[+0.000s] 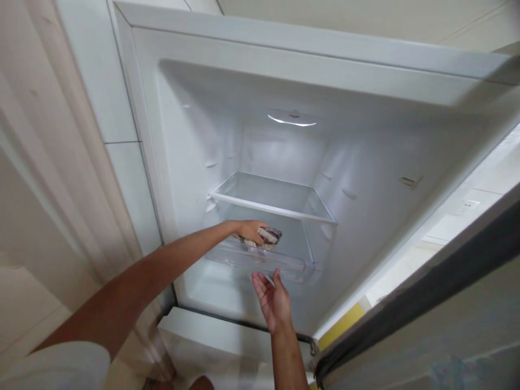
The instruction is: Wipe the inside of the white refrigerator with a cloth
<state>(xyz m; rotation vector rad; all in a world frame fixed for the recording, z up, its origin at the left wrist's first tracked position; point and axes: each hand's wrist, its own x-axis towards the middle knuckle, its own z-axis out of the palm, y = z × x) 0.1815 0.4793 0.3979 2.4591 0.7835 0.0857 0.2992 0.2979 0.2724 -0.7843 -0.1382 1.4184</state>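
Observation:
I look into an open white fridge [195, 135] with bare walls and a lit lamp at the top. My left hand [249, 231] reaches in, closed on a crumpled grey-brown cloth [270, 235], and presses it on the clear drawer [292, 260] beneath the glass shelf [276, 203]. My right hand [273, 298] hovers just below the drawer's front edge, palm up, fingers apart, holding nothing.
The fridge door [426, 309] swings open to the right, with a dark seal along its edge. A tiled wall [101, 97] and a pale curtain [36, 162] stand on the left. A white lower compartment front [203, 341] lies below the opening.

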